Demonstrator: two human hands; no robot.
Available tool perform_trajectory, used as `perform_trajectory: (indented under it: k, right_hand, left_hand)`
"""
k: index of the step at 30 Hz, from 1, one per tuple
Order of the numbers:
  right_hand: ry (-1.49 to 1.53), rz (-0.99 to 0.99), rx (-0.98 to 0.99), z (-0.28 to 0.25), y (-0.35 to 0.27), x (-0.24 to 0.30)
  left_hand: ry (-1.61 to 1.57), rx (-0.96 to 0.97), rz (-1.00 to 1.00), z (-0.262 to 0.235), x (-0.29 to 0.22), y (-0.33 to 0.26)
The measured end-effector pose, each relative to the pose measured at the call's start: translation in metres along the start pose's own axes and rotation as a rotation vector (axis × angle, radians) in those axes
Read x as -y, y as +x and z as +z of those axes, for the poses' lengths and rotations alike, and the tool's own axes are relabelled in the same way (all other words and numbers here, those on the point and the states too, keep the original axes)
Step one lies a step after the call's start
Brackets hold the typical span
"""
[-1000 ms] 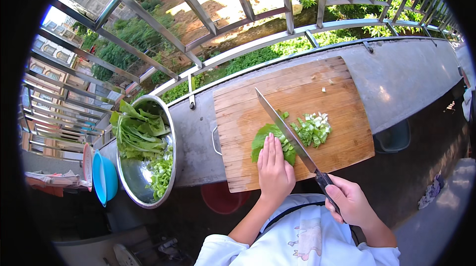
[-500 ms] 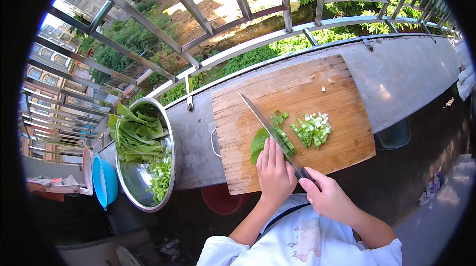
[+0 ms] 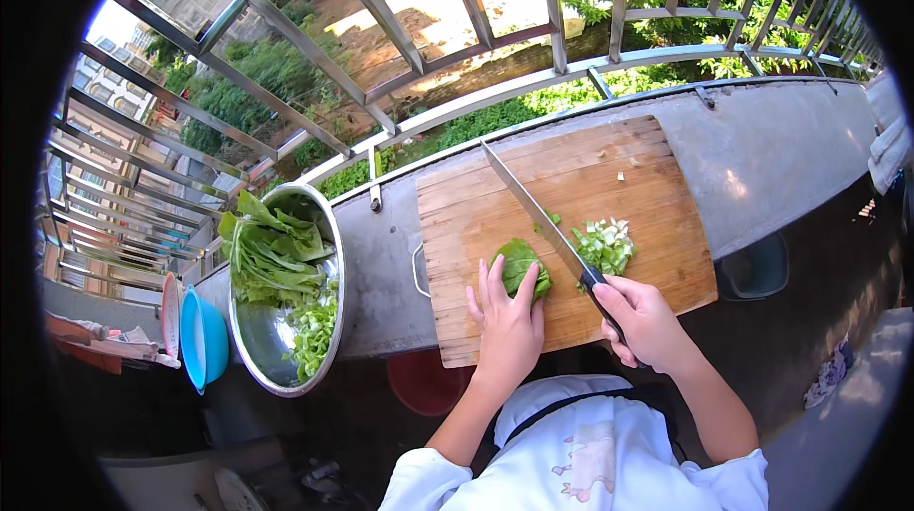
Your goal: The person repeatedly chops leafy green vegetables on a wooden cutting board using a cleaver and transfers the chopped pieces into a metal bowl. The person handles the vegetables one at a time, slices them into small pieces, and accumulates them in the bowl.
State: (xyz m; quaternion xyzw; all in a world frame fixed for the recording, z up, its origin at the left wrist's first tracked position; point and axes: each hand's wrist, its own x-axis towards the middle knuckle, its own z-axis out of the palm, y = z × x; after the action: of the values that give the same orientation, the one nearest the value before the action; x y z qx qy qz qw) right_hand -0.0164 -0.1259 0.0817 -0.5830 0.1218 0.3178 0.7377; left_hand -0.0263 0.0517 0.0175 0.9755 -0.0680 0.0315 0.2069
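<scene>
A wooden cutting board [image 3: 476, 321] lies on the grey ledge in front of me. My right hand [image 3: 644, 319] grips the black handle of a large kitchen knife [image 3: 535, 208], its blade angled to the far left over the board. Fingers spread, my left hand [image 3: 509, 325] touches a piece of leafy greens [image 3: 520, 266] left of the blade. Chopped greens [image 3: 606, 246] with pale stem bits sit in a heap to the right of the blade, partly behind it. A few small green bits lie beside the blade.
A steel bowl [image 3: 333, 321] with whole leaves [image 3: 271, 249] and chopped pieces stands left of the board. Beyond it are a blue basin [image 3: 214, 340] and a pink-rimmed one. Metal railing runs along the far edge of the concrete ledge [image 3: 762, 149]. A red bucket [image 3: 424, 385] is below.
The knife has lifted off the greens and shifted right, away from my left hand. My left hand has moved left and spread its fingers by the leaf. The view has shifted slightly.
</scene>
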Motion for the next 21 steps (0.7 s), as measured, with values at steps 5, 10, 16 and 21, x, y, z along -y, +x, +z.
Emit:
perform_trajectory:
  k: [5, 10, 16, 21]
  right_hand:
    - [0.009, -0.013, -0.017, -0.006, -0.031, 0.006]
    - [0.022, -0.046, -0.025, -0.013, -0.045, 0.006]
    - [0.011, -0.047, 0.000, -0.012, -0.054, 0.001]
    - [0.004, -0.031, 0.006, -0.012, -0.059, -0.009]
  left_hand:
    - [-0.179, -0.036, 0.026, -0.001, 0.019, 0.017]
    - [-0.199, 0.028, -0.008, -0.018, 0.029, 0.042]
    - [-0.138, -0.078, 0.102, -0.014, 0.022, 0.040]
    - [0.185, -0.216, 0.259, 0.009, 0.020, 0.016]
